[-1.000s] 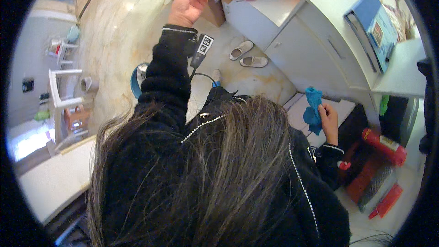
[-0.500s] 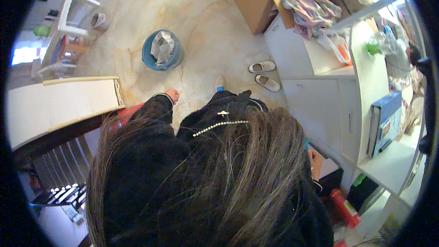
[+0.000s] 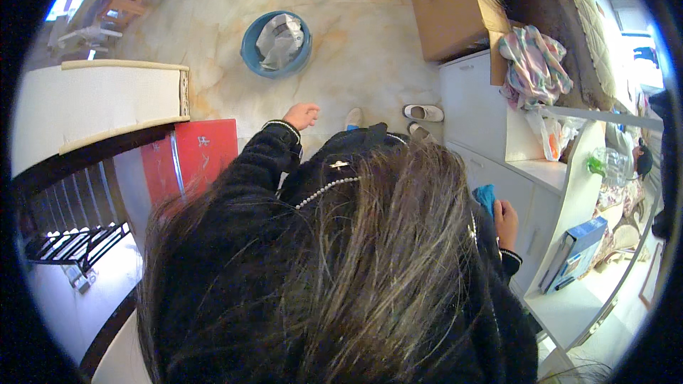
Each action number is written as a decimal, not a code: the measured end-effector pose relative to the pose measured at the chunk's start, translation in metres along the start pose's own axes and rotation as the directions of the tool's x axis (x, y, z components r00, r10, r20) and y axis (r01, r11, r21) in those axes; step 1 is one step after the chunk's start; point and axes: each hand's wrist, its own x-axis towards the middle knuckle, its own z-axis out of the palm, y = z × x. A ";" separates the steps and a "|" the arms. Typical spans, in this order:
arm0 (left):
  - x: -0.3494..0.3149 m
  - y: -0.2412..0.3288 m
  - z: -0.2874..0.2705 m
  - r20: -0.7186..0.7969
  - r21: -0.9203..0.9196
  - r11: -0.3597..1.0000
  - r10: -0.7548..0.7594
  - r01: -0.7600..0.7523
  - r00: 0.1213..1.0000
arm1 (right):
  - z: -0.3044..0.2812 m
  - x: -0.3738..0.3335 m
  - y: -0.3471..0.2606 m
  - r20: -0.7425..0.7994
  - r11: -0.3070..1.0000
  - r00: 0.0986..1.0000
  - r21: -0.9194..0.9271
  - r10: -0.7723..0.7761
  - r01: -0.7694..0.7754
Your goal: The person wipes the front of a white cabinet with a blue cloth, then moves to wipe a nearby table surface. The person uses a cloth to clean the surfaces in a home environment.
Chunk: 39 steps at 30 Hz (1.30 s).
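Observation:
My left hand (image 3: 302, 115) is held out in front over the pale floor, with nothing in it and its fingers loosely bent and apart. Ahead of it on the floor stands a round blue bucket (image 3: 248, 52) with crumpled grey-white plastic or paper (image 3: 279, 41) inside; hand and bucket are apart. At my right side, my right hand (image 3: 506, 225) is closed round a bunched teal-blue cloth (image 3: 485, 196), partly hidden by hair and my dark sleeve. White drawer cabinets (image 3: 478, 163) are nearest to that hand.
A pair of pale shoes (image 3: 422, 112) lies beside the cabinets. Further off at the right are a cardboard box (image 3: 455, 18), a bundled pastel cloth (image 3: 535, 67) and a shelf with a blue binder (image 3: 578, 249). To the left stand a cream-topped piece of furniture (image 3: 114, 103) and a red panel (image 3: 210, 153).
The view has shifted, so the bucket and cabinets sit higher in it. My left hand is further forward with its fingers looser. My right hand and the teal-blue cloth show more fully.

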 end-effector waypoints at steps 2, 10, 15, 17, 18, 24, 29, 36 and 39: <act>-0.006 -0.017 -0.016 -0.023 -0.058 0.991 -0.123 0.121 0.992 | 0.005 0.022 -0.018 0.031 0.999 0.998 -0.005 -0.050 0.050; -0.072 -0.119 -0.072 -0.336 -0.180 0.894 -0.449 0.411 0.828 | 0.011 0.089 -0.044 0.185 0.995 0.977 0.004 -0.101 0.102; -0.105 -0.148 -0.054 -0.311 -0.215 0.929 -0.357 0.300 0.881 | 0.046 0.174 -0.010 0.207 0.984 0.962 0.042 -0.179 0.174; -0.117 -0.145 -0.034 -0.288 -0.218 0.952 -0.273 0.215 0.918 | 0.061 0.213 -0.003 0.316 0.982 0.934 -0.037 -0.165 0.186; -0.124 -0.140 -0.023 -0.238 -0.550 0.811 -0.380 0.198 0.894 | 0.064 0.233 -0.002 0.362 0.980 0.924 -0.104 -0.122 0.170; -0.163 -0.131 0.011 -0.379 -0.555 0.776 -0.555 0.298 0.741 | 0.088 0.314 -0.040 0.388 0.951 0.869 0.086 -0.307 0.297; -0.165 -0.156 0.025 -0.262 -0.683 0.687 -0.545 0.246 0.796 | 0.079 0.361 -0.077 0.459 0.908 0.812 -0.024 -0.361 0.418; -0.172 -0.168 0.022 -0.306 -0.762 0.604 -0.654 0.233 0.692 | 0.087 0.407 -0.144 0.372 0.873 0.820 -0.047 -0.436 0.485; -0.178 -0.184 -0.011 -0.359 -0.686 0.708 -0.528 0.166 0.770 | 0.106 0.405 -0.183 0.335 0.864 0.821 -0.038 -0.463 0.502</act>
